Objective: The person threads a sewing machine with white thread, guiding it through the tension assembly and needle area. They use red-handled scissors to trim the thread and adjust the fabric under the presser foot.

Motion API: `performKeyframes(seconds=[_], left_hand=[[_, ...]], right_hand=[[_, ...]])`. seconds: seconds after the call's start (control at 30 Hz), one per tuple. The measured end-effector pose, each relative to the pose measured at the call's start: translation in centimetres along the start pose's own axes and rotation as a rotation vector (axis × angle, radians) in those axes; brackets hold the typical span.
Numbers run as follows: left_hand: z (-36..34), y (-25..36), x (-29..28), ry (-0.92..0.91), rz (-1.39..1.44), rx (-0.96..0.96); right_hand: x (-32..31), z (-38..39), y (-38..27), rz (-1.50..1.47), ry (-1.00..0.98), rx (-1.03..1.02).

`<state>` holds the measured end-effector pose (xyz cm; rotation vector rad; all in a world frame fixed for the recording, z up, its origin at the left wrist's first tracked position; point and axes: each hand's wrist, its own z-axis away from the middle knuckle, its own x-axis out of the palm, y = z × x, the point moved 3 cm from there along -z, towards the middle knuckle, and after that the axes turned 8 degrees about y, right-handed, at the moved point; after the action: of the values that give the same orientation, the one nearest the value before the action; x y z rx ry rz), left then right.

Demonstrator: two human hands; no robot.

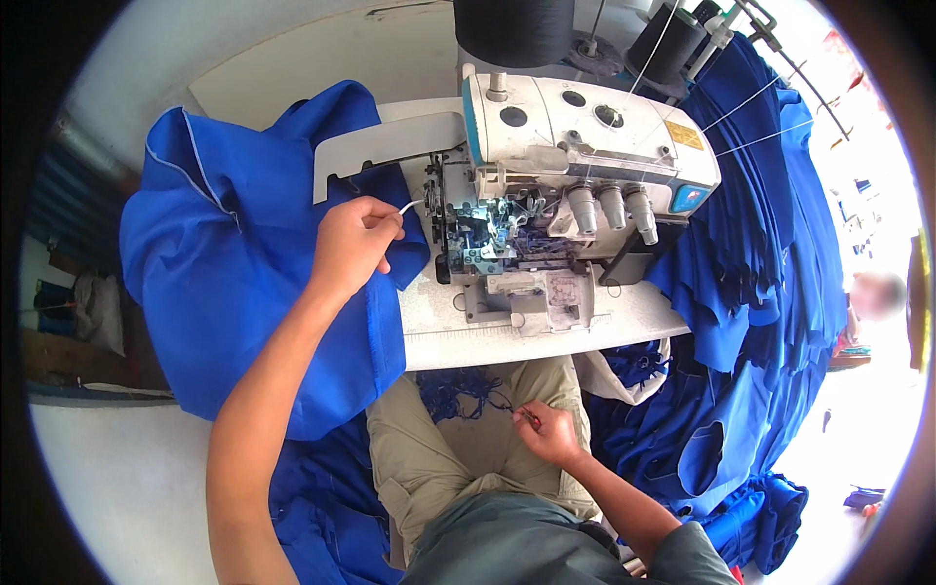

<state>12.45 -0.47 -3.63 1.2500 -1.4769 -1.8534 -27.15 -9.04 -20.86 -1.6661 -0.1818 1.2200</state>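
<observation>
The machine [595, 127] on the worktop [634, 310] carries a small yellow label [682, 135] on its top cover and a blue badge [689, 199] at its right end; the print on both is too small to read. Ruler-like marks [458, 335] run along the worktop's front edge, left of the middle. The left hand [353, 244] is over the worktop's left part, its thumb and forefinger together on the near end of a white strip [411, 206], which reaches from the fingertips to the machine's left side. Blue cloth [219, 283] lies under and left of that hand, covering the worktop's left end and hanging over its front edge; whether the other fingers touch it cannot be told. Below the front edge, above the lap, the right hand [552, 434] has its fingers curled on a small red-and-dark tool [530, 418], its tip pointing toward the dark thread scraps [458, 392]. More blue cloth is heaped beyond the worktop's right end.
</observation>
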Motion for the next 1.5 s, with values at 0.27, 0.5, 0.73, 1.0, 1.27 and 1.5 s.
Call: performKeyframes(seconds=[0.27, 0.5, 0.73, 1.0, 1.27, 1.5], left_hand=[[-0.01, -0.09, 0.24, -0.013, 0.015, -0.009], [0.09, -0.15, 0.21, -0.004, 0.027, -0.027], [0.15, 0.06, 0.15, 0.0, 0.025, -0.011], [0.1, -0.01, 0.31, -0.003, 0.033, -0.014], [0.15, 0.63, 0.56, -0.01, 0.043, -0.054], [0.09, 0.3, 0.3, -0.022, 0.055, -0.056]], right_hand=[[-0.11, -0.07, -0.24, 0.002, -0.008, 0.011], [-0.32, -0.1, -0.63, -0.007, 0.0, 0.011], [-0.27, -0.16, -0.65, 0.001, -0.006, 0.015], [-0.12, -0.11, -0.35, 0.013, -0.001, 0.007], [-0.15, -0.07, -0.34, 0.005, 0.006, 0.008], [-0.16, -0.09, -0.49, 0.022, 0.0, -0.001]])
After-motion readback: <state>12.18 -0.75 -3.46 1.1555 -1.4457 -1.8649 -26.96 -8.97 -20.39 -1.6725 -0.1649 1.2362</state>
